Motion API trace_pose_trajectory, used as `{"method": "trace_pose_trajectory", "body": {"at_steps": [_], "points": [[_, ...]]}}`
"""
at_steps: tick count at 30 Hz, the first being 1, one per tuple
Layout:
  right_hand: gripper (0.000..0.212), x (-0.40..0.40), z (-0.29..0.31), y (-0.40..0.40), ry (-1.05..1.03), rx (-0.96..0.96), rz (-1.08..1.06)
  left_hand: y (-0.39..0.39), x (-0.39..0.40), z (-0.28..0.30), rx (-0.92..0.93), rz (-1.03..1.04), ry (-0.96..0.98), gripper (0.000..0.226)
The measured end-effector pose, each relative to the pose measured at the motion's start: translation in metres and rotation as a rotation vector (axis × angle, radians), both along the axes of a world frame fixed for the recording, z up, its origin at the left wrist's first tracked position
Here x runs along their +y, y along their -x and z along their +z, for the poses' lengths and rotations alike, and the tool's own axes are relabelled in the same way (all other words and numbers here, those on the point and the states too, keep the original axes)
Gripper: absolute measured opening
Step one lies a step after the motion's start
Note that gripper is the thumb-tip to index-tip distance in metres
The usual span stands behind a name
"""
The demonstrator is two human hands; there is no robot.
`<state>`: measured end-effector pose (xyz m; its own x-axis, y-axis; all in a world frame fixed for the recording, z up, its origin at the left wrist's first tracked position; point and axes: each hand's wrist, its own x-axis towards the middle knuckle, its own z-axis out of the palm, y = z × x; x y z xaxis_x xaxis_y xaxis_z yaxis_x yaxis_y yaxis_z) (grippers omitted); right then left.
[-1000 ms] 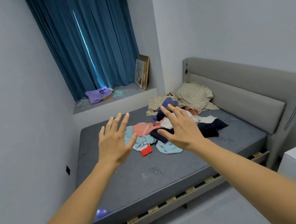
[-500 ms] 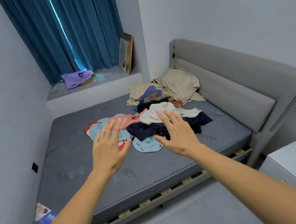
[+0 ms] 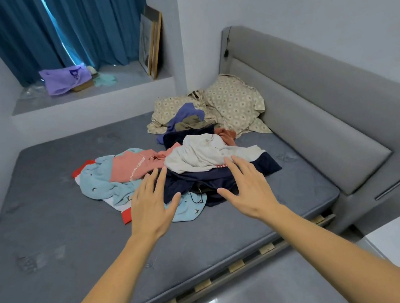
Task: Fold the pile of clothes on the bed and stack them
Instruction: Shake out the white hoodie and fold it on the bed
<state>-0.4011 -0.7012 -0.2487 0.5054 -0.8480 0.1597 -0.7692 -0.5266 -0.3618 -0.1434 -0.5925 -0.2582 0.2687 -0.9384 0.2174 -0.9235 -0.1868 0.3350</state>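
We hold both hands spread, fingers straight, w/ nothing gripped: left hand [image 3: 151, 204]; right hand [image 3: 248, 190]; over the pile of clothes [image 3: 178, 169] mid-bed [image 3: 50, 222]; pink top's [image 3: 132, 166] lettering unreadable.

Both arms reach forward over the grey bed [image 3: 50, 222], left hand [image 3: 150, 208] and right hand [image 3: 250, 193] spread flat with straight fingers above the pile of clothes [image 3: 171, 170]. Two patterned pillows [image 3: 233, 101] lie against the grey headboard [image 3: 314, 100].
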Motion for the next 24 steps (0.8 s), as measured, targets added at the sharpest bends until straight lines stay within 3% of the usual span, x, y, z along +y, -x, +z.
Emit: {"method": "trace_pose_trajectory", "body": {"at_steps": [14, 24], "points": [[0.089, -0.251, -0.080, -0.026, -0.167, -0.017, 0.005, -0.025, -0.255, -0.059, -0.030, -0.013, -0.135, 0.076], [0.089, -0.451, -0.219, -0.059, -0.298, 0.014, 0.137, -0.026, -0.428, -0.195, 0.071, 0.148, -0.307, 0.074]]}}
